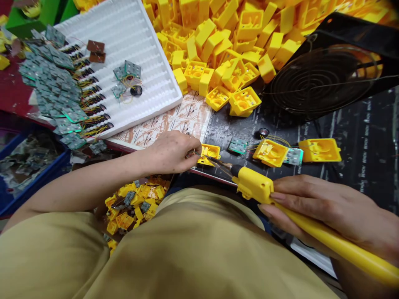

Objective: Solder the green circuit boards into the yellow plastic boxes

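Note:
My right hand [330, 211] is wrapped round the yellow handle of a soldering iron [258, 189]; its tip reaches left to a small yellow plastic housing [210, 153] at the table's near edge. My left hand [170, 153] is closed in a pinch beside that housing, holding a thin wire or solder strand against it. To the right lie two more open yellow housings [270, 152] [320, 150] with small circuit boards [237, 145] and thin wires between them.
A big heap of yellow housings [230, 37] fills the back. A white foam tray [124, 50] at the left carries wired circuit boards [56, 83]. A black fan [324, 79] stands at the right. Finished yellow pieces [134, 203] lie beside my lap. A blue bin [28, 166] is far left.

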The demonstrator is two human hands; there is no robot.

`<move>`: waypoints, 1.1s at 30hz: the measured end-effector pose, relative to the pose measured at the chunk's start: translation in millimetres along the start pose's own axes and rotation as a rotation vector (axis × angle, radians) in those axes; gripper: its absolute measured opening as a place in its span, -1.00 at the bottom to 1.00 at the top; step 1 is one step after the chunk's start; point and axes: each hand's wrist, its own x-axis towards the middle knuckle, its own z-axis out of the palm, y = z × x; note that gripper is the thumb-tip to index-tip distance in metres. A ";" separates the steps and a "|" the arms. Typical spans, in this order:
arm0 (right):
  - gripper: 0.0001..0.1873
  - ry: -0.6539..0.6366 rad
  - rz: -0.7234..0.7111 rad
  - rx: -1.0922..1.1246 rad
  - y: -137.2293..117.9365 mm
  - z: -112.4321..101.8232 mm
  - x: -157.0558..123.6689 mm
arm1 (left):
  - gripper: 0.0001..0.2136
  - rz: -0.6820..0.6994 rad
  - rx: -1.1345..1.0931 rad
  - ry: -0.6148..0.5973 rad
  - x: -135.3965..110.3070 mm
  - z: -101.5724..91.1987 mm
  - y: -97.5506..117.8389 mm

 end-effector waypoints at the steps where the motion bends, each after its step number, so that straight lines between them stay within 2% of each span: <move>1: -0.80 -0.016 -0.041 0.016 0.1 -0.2 0.6 | -0.82 0.002 0.022 -0.003 0.5 -0.1 0.4; 5: -0.91 -0.025 -0.175 0.066 0.4 -1.6 12.1 | -0.82 -0.003 0.069 -0.037 2.9 -2.2 3.3; 11: -0.87 -0.058 -0.268 0.077 -1.3 -13.2 20.0 | -0.82 -0.017 0.149 -0.088 7.2 -8.7 9.6; 16: -0.75 -0.061 -0.150 0.031 8.7 -27.4 2.8 | -0.82 -0.006 0.179 -0.119 9.1 -11.4 10.0; 19: -0.79 -0.043 -0.194 0.018 18.3 -28.7 -3.5 | -0.82 0.004 0.194 -0.125 9.7 -12.2 9.5; 22: -0.82 -0.059 -0.163 0.015 22.9 -27.4 -4.5 | -0.82 0.020 0.205 -0.120 9.8 -13.0 9.7; 25: -0.95 -0.048 -0.162 -0.004 18.0 -22.8 -2.9 | -0.83 0.037 0.204 -0.108 8.7 -13.0 8.9; 30: -0.85 -0.030 -0.060 0.072 1.0 -7.7 4.5 | -0.84 0.068 0.167 -0.107 6.2 -11.2 5.3; 33: -0.89 -0.023 -0.101 0.091 -3.5 -2.7 14.1 | -0.83 0.067 0.174 -0.111 6.1 -10.9 5.2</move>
